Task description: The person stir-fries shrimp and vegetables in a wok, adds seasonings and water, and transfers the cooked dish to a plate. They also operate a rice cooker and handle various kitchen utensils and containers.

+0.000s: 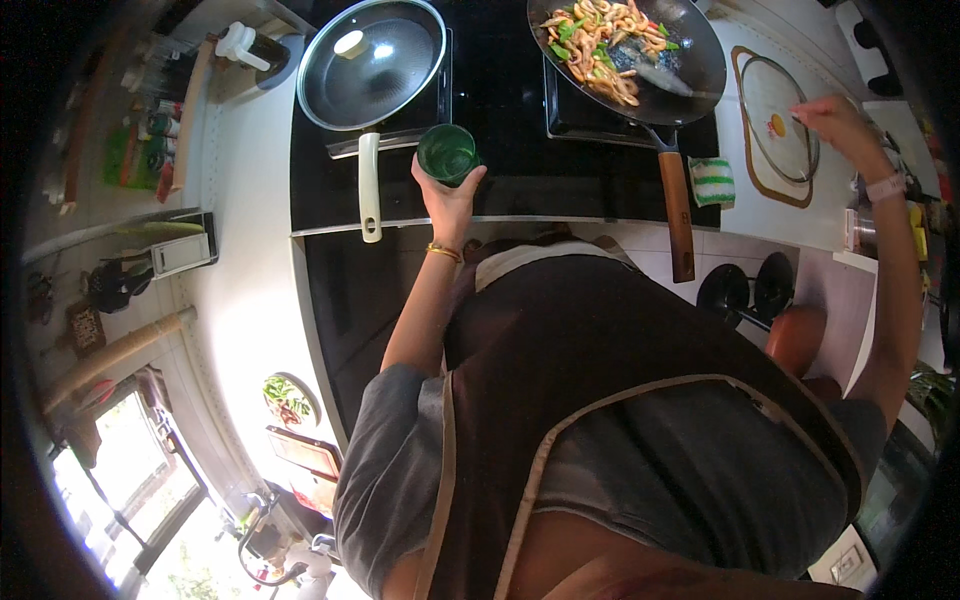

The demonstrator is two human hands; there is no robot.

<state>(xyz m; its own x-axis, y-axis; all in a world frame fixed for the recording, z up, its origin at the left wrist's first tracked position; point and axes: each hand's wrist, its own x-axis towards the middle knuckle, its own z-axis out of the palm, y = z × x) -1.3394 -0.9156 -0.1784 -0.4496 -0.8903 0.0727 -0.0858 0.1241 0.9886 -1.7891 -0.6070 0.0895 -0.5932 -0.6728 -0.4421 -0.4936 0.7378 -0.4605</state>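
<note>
My left hand is wrapped around a green drinking glass, held upright at the front of the cooktop, beside a frying pan. That pan has a glass lid with a pale knob on it and a cream handle. A black wok with a wooden handle sits on the right burner, holding cooked shrimp and green pepper pieces. In the wok is a blurred spatula; its thin handle runs over the right rim towards my right hand. The fingers there are pinched together, seemingly on the handle's end.
A round glass lid lies on a brown-edged board right of the wok. Beside the wok handle is a green-striped cloth. A lidded jar stands at the back left. Both pan handles jut past the cooktop's front edge.
</note>
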